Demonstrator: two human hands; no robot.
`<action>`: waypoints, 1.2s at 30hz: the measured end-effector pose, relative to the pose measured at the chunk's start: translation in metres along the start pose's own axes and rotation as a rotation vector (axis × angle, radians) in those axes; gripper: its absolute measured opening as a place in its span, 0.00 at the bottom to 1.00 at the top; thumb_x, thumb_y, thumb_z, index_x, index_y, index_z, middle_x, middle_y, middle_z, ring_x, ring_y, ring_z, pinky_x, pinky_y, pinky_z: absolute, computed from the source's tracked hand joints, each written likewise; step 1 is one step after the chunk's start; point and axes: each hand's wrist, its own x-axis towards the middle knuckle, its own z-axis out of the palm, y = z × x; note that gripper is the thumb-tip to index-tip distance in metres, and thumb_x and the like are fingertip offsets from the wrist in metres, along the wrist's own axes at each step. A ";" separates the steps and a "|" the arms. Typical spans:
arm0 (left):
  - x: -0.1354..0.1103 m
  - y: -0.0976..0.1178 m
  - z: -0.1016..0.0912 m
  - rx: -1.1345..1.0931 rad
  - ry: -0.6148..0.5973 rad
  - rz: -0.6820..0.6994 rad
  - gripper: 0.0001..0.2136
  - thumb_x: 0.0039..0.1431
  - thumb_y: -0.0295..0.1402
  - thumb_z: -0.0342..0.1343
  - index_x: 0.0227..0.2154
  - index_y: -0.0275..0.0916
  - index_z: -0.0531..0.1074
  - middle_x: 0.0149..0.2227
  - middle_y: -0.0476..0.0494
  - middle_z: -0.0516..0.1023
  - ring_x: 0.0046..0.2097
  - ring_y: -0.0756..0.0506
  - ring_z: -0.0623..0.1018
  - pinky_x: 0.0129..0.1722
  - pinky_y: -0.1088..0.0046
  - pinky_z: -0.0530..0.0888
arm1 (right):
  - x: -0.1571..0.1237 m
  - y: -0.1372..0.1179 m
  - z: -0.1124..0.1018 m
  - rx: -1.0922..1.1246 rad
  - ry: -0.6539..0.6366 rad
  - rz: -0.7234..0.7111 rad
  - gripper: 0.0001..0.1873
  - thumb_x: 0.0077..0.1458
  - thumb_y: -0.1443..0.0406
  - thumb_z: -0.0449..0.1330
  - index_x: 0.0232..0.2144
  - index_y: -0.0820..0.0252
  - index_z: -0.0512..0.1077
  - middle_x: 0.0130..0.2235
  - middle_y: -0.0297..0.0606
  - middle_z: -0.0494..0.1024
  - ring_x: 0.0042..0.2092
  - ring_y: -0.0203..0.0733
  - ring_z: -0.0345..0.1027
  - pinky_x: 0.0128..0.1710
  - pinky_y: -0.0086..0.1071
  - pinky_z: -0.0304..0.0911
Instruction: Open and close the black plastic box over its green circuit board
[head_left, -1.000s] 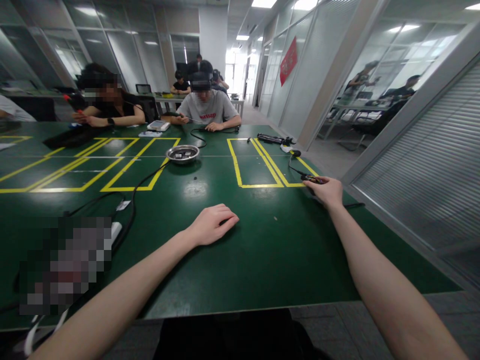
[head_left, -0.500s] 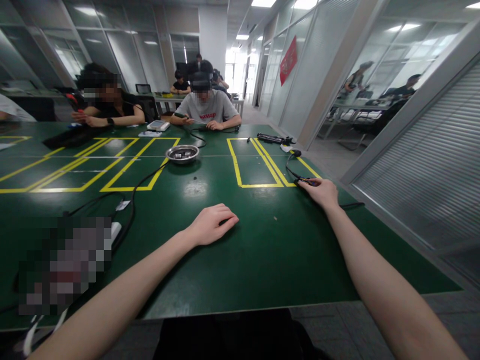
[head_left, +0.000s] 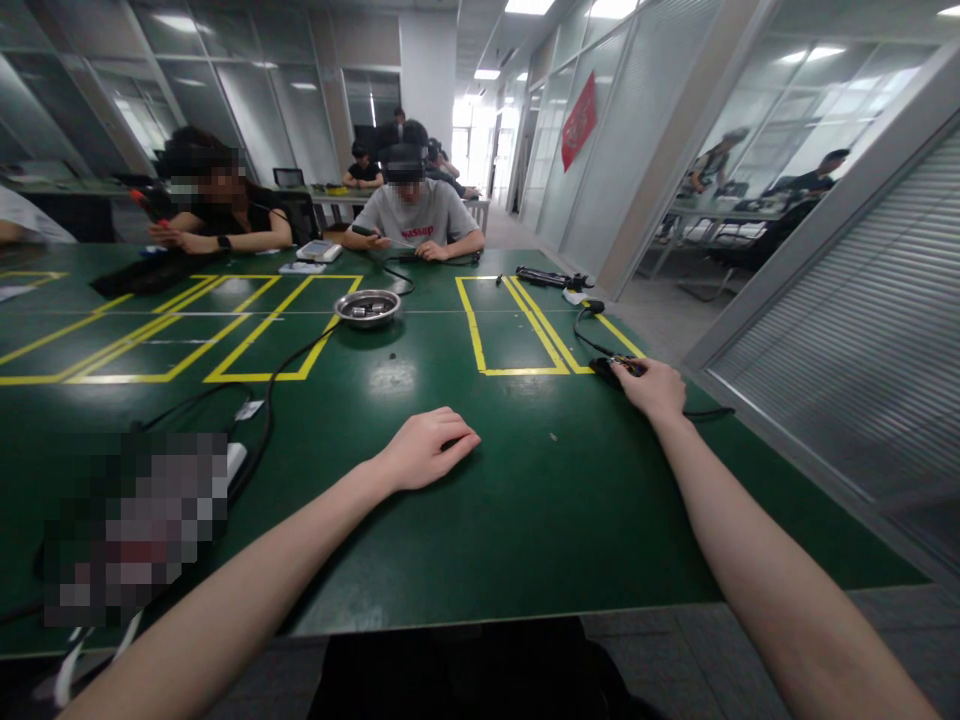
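Black wired part (head_left: 605, 367), 3 o'clock: pinched in right hand (head_left: 655, 388), arm (head_left: 739, 510) outstretched. Left hand (head_left: 421, 450), 7 o'clock: palm down, loosely curled, gap at thumb.

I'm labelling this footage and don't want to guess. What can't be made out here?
All in the head view:
- Dark object: partly covered by the fingers of the right hand; too small to identify.
- Left palm: hidden beneath the left hand's back.
- Metal pieces in the bowl: too small to identify.
- Lower-left item: masked by pixelation.
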 end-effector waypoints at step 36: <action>-0.006 -0.005 -0.012 0.115 -0.067 -0.004 0.26 0.54 0.46 0.67 0.52 0.40 0.74 0.49 0.38 0.80 0.49 0.38 0.79 0.51 0.60 0.75 | -0.131 -0.134 -0.027 0.667 -0.771 -0.983 0.21 0.51 0.67 0.65 0.50 0.58 0.76 0.44 0.40 0.77 0.39 0.40 0.74 0.32 0.29 0.70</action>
